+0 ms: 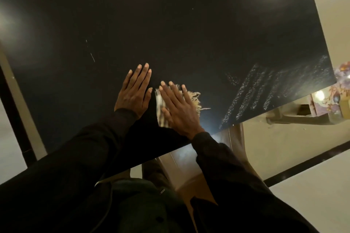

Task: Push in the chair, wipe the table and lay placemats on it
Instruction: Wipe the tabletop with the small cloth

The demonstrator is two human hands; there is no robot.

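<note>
From the head camera, a dark glossy table [170, 24] fills most of the frame, tilted by the camera angle, with lamp glare in its upper corners. The left hand [134, 91] lies flat on the bare top, palm down, fingers straight and close together, holding nothing. Just beside it, the right hand [179, 108] presses flat on a cloth [160, 102], also with fingers straight and slightly spread, not curled round it. The cloth is pale and striped with a loose fringe that sticks out past the fingers on the right, and it lies on the table near the near edge; it is blurred. Both arms are in black sleeves [79, 149] that reach in from the bottom of the frame. Right of the cloth, towards the table's right corner, the top carries pale streaks [265, 91] in rough parallel bands. Two short light scratches [91, 56] mark the top left of the hands. A brown chair [235, 136] shows below the near edge, right of the person's body, partly hidden under the table top. Beneath lies a pale floor [295, 195] with a dark strip across it.
</note>
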